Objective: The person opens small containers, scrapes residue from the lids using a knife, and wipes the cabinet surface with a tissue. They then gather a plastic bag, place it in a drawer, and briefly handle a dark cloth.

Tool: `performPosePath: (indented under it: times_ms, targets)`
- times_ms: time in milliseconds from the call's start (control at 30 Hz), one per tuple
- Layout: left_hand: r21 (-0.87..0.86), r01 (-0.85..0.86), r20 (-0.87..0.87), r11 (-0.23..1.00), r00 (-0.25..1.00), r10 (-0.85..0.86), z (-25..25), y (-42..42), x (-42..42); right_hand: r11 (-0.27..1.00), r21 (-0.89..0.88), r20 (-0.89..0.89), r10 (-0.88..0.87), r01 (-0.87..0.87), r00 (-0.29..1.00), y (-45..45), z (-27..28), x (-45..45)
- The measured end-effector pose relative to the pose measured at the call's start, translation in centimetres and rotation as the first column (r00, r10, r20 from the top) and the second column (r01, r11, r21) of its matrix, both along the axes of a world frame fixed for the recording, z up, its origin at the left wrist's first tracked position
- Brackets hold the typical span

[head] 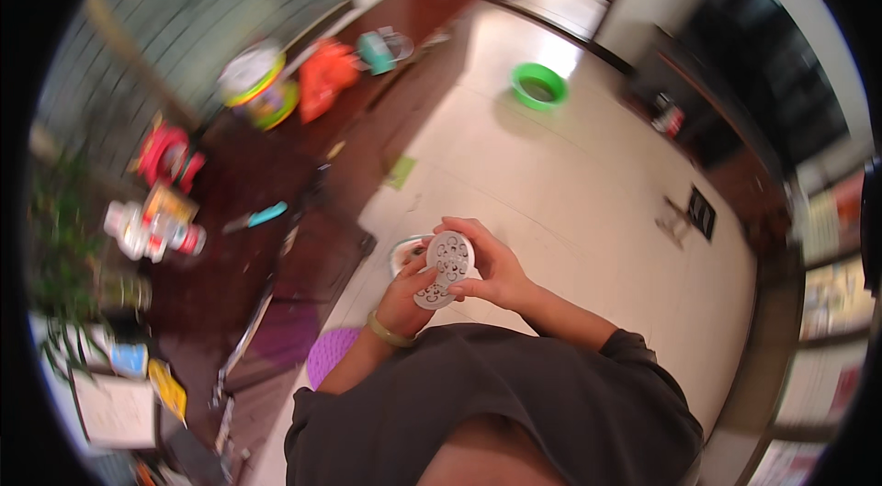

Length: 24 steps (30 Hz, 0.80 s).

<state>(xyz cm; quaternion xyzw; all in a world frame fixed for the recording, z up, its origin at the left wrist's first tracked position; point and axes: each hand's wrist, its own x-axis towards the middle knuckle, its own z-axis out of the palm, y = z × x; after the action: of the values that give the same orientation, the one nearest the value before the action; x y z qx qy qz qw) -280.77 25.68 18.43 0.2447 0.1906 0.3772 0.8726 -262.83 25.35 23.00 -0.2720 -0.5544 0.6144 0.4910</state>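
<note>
Both my hands are together in front of my body, around a white perforated plastic piece with round, patterned faces. My left hand, with a pale bangle on its wrist, grips the lower left part, its thumb lying on the patterned face. From the upper right, my right hand holds the edge, with the fingers behind and the thumb near the lower rim. Whether this is one piece or two overlapping discs, I cannot tell. Behind my left fingers, partly hidden, lies a pale dish or container with a dark rim and unclear contents.
A green basin with liquid stands on the tiled floor. Left, a dark wooden bench bears a knife with a turquoise handle, a bucket, an orange plastic bag and bottles. A purple round mat or stool top is beside my left forearm.
</note>
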Motion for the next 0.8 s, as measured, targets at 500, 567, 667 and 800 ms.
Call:
performPosePath:
  times_ms: [500,567,667,800]
  targets:
    - [-0.127,0.557,0.030,0.821,0.829,-0.558,6.3,-6.6,36.9,0.545,-0.175,-0.257,-0.829,0.820,0.496,-22.6,2.5,32.2]
    - [-0.134,0.590,0.008,0.796,0.804,-0.594,5.7,-5.9,39.9,0.527,-0.181,-0.312,-0.832,0.831,0.459,-23.2,1.6,33.8]
    - [-0.165,0.627,0.021,0.761,0.774,-0.633,4.8,-5.9,46.5,0.507,-0.215,-0.360,-0.836,0.835,0.415,-24.2,1.1,38.8]
    - [-0.141,0.717,0.111,0.682,0.696,-0.709,4.2,-5.4,56.6,0.485,-0.211,-0.395,-0.837,0.849,0.380,-24.4,1.1,47.1]
